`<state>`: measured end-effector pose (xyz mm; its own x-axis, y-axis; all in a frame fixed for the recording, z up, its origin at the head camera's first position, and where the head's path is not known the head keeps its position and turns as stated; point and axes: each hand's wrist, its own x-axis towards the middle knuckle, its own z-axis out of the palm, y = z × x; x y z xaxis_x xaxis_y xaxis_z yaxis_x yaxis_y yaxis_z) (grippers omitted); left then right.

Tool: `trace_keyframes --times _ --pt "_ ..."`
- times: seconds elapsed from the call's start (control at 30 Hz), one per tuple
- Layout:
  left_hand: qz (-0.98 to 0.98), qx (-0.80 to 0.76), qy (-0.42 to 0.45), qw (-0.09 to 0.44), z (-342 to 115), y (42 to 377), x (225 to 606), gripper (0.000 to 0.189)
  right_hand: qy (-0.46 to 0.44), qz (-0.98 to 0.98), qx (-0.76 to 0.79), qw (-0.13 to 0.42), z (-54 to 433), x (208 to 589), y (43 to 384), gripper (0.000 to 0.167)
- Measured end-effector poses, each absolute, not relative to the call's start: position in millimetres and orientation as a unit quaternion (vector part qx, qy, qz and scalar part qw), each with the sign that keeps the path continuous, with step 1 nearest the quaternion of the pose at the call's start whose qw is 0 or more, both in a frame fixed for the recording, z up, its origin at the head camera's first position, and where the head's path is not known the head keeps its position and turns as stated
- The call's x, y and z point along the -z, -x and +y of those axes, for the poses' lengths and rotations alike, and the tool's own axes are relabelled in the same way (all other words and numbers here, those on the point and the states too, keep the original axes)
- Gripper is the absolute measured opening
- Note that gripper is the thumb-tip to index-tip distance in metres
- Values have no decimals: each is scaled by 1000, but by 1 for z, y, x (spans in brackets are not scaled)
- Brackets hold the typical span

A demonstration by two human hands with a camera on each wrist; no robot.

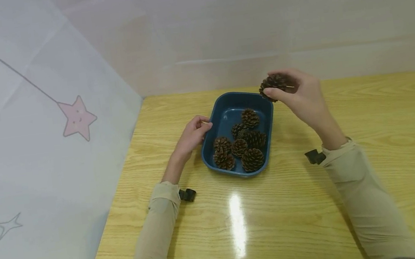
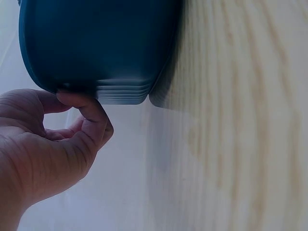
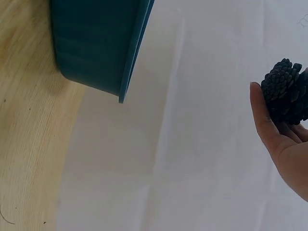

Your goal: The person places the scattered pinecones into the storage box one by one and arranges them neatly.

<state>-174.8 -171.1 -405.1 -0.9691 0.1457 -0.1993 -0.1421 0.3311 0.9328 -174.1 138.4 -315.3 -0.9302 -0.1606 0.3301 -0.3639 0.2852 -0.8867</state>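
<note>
A dark blue plastic basin (image 1: 227, 110) rests on the wooden table with several brown pine cones (image 1: 252, 159) inside, mostly in its near half. My left hand (image 1: 192, 135) pinches the basin's left rim; in the left wrist view the thumb and curled fingers meet at the edge of the basin (image 2: 101, 43). Above the far right corner of the basin, my right hand (image 1: 306, 95) holds a pine cone (image 1: 273, 84) between thumb and fingers. The right wrist view shows that pine cone (image 3: 284, 91) raised apart from the basin's outer wall (image 3: 96, 43), partly cut off by the frame.
The table (image 1: 289, 223) has a shiny light reflection near its middle. Behind it hangs a pale sheet (image 1: 226, 28), and another with a pink star (image 1: 78, 118) covers the left side. A black strap piece (image 1: 315, 157) sits at each wrist.
</note>
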Motion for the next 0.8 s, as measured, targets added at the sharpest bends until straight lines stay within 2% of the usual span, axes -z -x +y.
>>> trace_keyframes --times 0.8 --pt "807 -577 2 127 -171 176 407 34 -196 -814 -544 56 116 320 187 46"
